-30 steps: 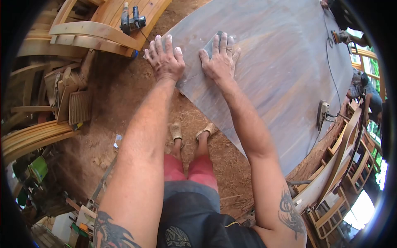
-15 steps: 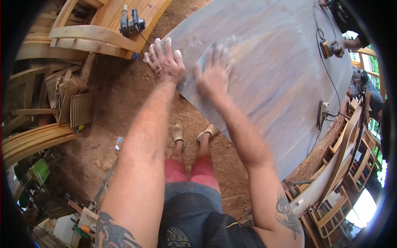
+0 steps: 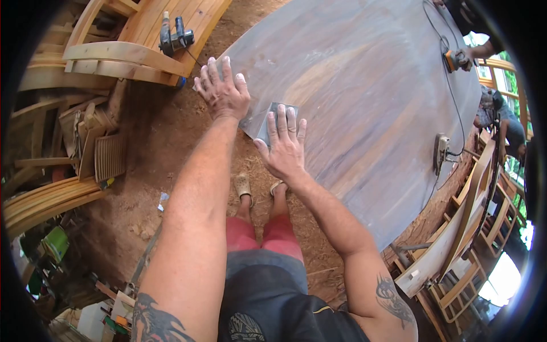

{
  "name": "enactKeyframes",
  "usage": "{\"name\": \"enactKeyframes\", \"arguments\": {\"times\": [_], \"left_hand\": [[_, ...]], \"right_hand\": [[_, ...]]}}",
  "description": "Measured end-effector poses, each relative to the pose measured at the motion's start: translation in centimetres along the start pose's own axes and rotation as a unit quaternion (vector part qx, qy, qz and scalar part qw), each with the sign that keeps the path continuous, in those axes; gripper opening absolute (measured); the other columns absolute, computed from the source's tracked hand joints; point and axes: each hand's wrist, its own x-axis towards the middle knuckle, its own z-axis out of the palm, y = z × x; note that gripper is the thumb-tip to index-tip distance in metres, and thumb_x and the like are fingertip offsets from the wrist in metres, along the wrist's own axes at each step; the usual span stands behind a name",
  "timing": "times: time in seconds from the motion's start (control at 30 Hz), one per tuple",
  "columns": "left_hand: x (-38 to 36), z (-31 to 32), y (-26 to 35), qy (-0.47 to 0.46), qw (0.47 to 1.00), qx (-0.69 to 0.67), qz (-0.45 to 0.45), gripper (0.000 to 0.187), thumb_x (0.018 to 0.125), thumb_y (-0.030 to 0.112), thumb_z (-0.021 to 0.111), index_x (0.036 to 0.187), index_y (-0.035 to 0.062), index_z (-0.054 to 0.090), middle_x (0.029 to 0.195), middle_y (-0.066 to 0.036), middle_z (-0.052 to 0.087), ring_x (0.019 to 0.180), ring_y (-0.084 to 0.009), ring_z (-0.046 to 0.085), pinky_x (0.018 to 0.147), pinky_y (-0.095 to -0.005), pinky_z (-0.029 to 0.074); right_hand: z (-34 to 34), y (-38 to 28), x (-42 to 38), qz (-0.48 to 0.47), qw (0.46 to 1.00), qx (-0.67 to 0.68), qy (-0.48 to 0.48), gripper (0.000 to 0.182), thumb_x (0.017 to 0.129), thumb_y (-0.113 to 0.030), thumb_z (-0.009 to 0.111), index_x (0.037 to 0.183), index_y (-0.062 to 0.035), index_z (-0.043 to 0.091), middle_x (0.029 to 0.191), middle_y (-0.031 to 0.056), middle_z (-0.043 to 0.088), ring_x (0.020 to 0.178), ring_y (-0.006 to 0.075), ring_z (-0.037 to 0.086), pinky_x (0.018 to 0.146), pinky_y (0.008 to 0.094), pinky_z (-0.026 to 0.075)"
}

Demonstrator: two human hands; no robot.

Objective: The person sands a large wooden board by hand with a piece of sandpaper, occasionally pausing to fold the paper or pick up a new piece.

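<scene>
Two bare hands lie flat on a large grey tabletop (image 3: 364, 97), which fills the upper middle and right of the frame. Nearest, the right hand (image 3: 283, 149) presses a small grey sanding sheet (image 3: 272, 119) down with its fingers stretched and slightly spread; it pins the sheet and does not grip it. This sheet is a rough rectangle, and its long axis points up the frame, away from the person, just inside the lower left edge of the tabletop. A little higher and to the left, the left hand (image 3: 222, 91) rests open with spread fingers on the same edge and holds nothing.

That tabletop is smooth and dull, with brown streaks of wood showing through the grey, and its outline is curved. Much free surface lies up and to the right of the hands. Below the edge is red-brown earth floor (image 3: 154, 142) with shavings.

Farther, at the upper left, a power tool (image 3: 174, 37) lies on curved pale wooden furniture (image 3: 114, 54). On the right edge sits a white socket block (image 3: 440, 151) with a cable. At the far upper right, another person's hand holds an orange sander (image 3: 454, 60).
</scene>
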Motion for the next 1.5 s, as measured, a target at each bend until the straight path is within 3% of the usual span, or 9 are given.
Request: {"name": "enactKeyframes", "arguments": {"times": [0.07,0.17,0.27,0.47,0.6,0.8,1.1,1.3,1.5], "left_hand": [[0.2,-0.1,0.0,-0.004,1.0,-0.003,0.003,0.062,0.101,0.042,0.051,0.158,0.017,0.046,0.163,-0.021,0.039,0.149,-0.042,0.035,0.123,-0.0658,0.018],[0.0,-0.4,0.2,-0.02,1.0,-0.004,0.001,0.064,0.101,0.041,0.051,0.158,0.0156,0.045,0.164,-0.023,0.037,0.149,-0.0439,0.034,0.125,-0.0657,0.017],[0.3,-0.4,0.2,-0.021,1.0,0.001,0.002,0.064,0.1,0.041,0.051,0.158,0.016,0.045,0.163,-0.022,0.037,0.149,-0.0438,0.035,0.124,-0.0656,0.017],[0.4,-0.1,-0.2,-0.011,1.0,0.01,0.007,0.064,0.1,0.042,0.052,0.158,0.0175,0.045,0.163,-0.021,0.039,0.148,-0.0424,0.036,0.123,-0.0657,0.018],[-0.1,0.0,-0.1,-0.008,1.0,0.014,0.006,0.062,0.1,0.043,0.053,0.158,0.0196,0.045,0.163,-0.019,0.041,0.148,-0.04,0.037,0.122,-0.0655,0.02],[0.3,-0.2,0.0,-0.011,1.0,0.013,0.01,0.064,0.099,0.042,0.054,0.157,0.0172,0.045,0.162,-0.021,0.04,0.148,-0.0417,0.037,0.122,-0.0656,0.02],[0.2,-0.2,-0.1,-0.02,0.999,0.032,0.012,0.065,0.101,0.044,0.051,0.159,0.0178,0.043,0.164,-0.02,0.039,0.151,-0.0394,0.034,0.124,-0.0632,0.018],[0.3,-0.3,0.1,-0.02,0.999,0.025,0.009,0.065,0.101,0.045,0.051,0.159,0.0162,0.042,0.164,-0.02,0.038,0.151,-0.0384,0.033,0.124,-0.0628,0.018],[0.5,-0.4,-0.1,-0.021,0.999,0.038,0.015,0.065,0.101,0.044,0.051,0.159,0.0162,0.042,0.164,-0.019,0.039,0.151,-0.0382,0.034,0.124,-0.0625,0.019]], "right_hand": [[-1.3,2.0,0.9,-0.02,1.0,-0.025,-0.001,0.084,0.105,-0.059,0.043,0.164,-0.0013,0.031,0.176,0.0201,0.015,0.163,0.0391,0.011,0.128,0.0654,0.003],[-2.4,7.8,8.3,0.13,0.988,-0.02,0.081,0.081,0.106,-0.059,0.039,0.164,-0.0017,0.034,0.176,0.0199,0.015,0.163,0.0391,0.012,0.128,0.0649,0.004],[-2.0,5.1,7.1,0.17,0.981,-0.027,0.091,0.08,0.107,-0.057,0.039,0.163,-0.0014,0.035,0.176,0.0205,0.015,0.163,0.0391,0.011,0.129,0.0629,0.004],[-0.7,2.2,-1.1,0.01,1.0,-0.011,-0.021,0.08,0.107,-0.057,0.038,0.165,-0.0009,0.031,0.175,0.0221,0.016,0.163,0.0388,0.009,0.129,0.0613,0.002],[-3.9,11.0,7.9,0.173,0.981,-0.02,0.08,0.08,0.108,-0.055,0.038,0.166,0.0,0.026,0.175,0.0233,0.015,0.162,0.0411,0.01,0.129,0.0616,0.002],[-1.4,0.4,-4.0,0.068,0.997,0.021,-0.001,0.08,0.107,-0.054,0.042,0.163,0.0019,0.032,0.175,0.0258,0.014,0.162,0.0438,0.008,0.128,0.064,0.002],[-2.7,10.3,5.8,0.197,0.975,-0.029,0.1,0.078,0.109,-0.053,0.036,0.166,-0.0004,0.026,0.175,0.0236,0.014,0.163,0.0418,0.007,0.129,0.0604,0.001],[-0.7,2.9,-6.6,0.055,0.998,0.013,-0.024,0.08,0.107,-0.058,0.037,0.164,-0.0018,0.034,0.176,0.0204,0.013,0.163,0.0397,0.011,0.129,0.0619,0.0],[-4.4,13.7,5.1,0.216,0.972,-0.04,0.089,0.08,0.108,-0.054,0.039,0.166,-0.0007,0.026,0.176,0.0209,0.015,0.163,0.0394,0.008,0.13,0.0597,0.003]]}}
